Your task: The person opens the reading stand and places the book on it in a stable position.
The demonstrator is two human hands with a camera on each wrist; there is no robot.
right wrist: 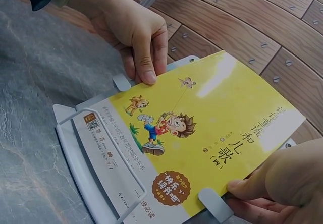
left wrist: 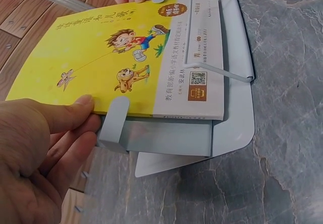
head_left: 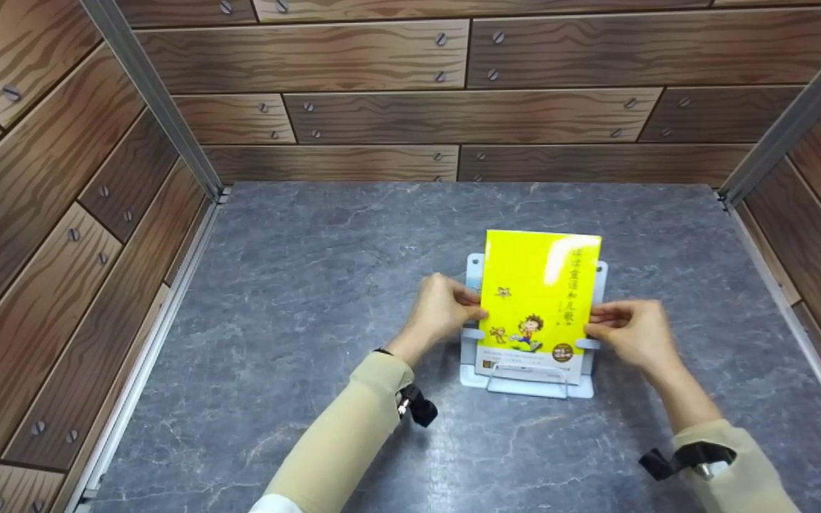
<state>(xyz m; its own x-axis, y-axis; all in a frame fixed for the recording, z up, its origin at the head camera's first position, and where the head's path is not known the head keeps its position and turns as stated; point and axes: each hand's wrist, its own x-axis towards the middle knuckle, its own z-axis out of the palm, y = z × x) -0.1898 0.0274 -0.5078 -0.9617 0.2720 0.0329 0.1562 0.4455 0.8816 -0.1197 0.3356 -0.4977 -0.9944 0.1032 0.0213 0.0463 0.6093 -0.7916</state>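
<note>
A yellow picture-covered book (head_left: 535,285) leans upright on a pale grey book stand (head_left: 467,360). My left hand (head_left: 439,310) pinches the book's left edge, thumb on the cover and fingers behind. On the opposite edge, my right hand (head_left: 631,328) holds the book the same way. Just below each thumb, a side clip (left wrist: 116,120) of the stand laps over the cover's edge. The wire bar (right wrist: 108,158) at the stand's foot crosses in front of the book's white lower band. How far the fingers reach behind the book is hidden.
The stand is on a grey marble-patterned tabletop (head_left: 296,285). Wood-plank-patterned walls (head_left: 375,57) rise at the back and both sides, with metal posts (head_left: 161,100) in the corners. Black straps with small devices (head_left: 421,407) sit on both wrists.
</note>
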